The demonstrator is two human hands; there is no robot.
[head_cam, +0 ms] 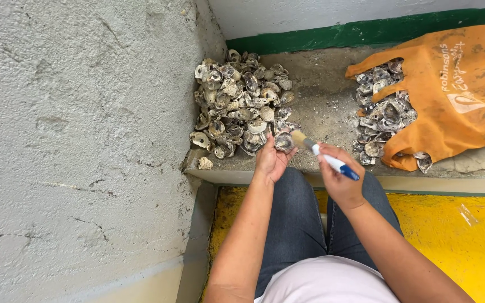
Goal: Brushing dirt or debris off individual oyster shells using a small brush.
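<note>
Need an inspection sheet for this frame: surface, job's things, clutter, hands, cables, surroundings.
Surface: concrete ledge, dusty, gritty with shell fragments.
Job's things: one shell held in the left hand; paintbrush with a white and blue handle in the right hand, bristles at the shell.
Clutter: shell pile on the ledge's left side; orange bag on the right side, lying open with more shells spilling out; a loose shell at the ledge's edge.
Hands: left fingers closed round the shell; right fingers closed round the brush handle.
Cables: nothing seen.
Surroundings: rough grey wall at left; green band behind the ledge; yellow floor below; person's jeans.
</note>
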